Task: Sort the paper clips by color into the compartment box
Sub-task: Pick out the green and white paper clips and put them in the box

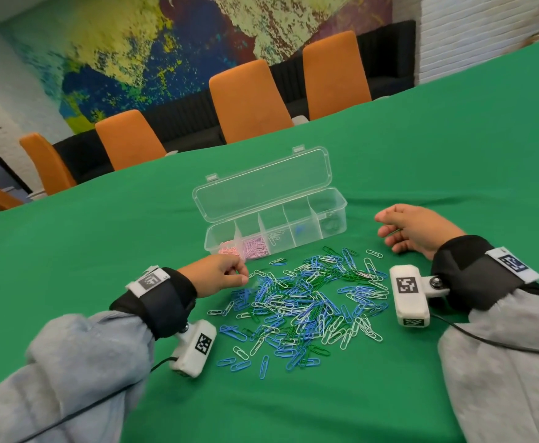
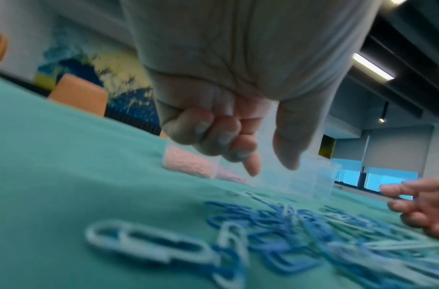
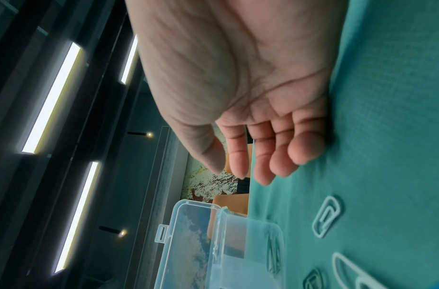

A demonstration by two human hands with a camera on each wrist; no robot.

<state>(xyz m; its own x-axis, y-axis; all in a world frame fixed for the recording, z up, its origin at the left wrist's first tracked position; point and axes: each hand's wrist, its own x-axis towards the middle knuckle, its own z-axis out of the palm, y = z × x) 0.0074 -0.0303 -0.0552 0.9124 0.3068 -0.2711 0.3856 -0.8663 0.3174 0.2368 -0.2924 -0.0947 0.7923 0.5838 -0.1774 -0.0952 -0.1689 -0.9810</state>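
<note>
A loose pile of blue, white and green paper clips lies on the green cloth in front of me. Behind it stands the clear compartment box, its lid open and laid back. Its two left compartments hold pink clips; further right are a few white clips, then blue, then dark ones. My left hand hovers at the pile's left edge. In the blurred left wrist view, thumb and forefinger are apart with nothing between them, and the other fingers are curled. My right hand rests on its edge right of the box, empty, fingers relaxed.
Orange chairs line the table's far edge. The green cloth stretches bare to the right and behind the box. A wrist camera sits right beside the pile's right edge, another at its left. Stray white clips lie near my right hand.
</note>
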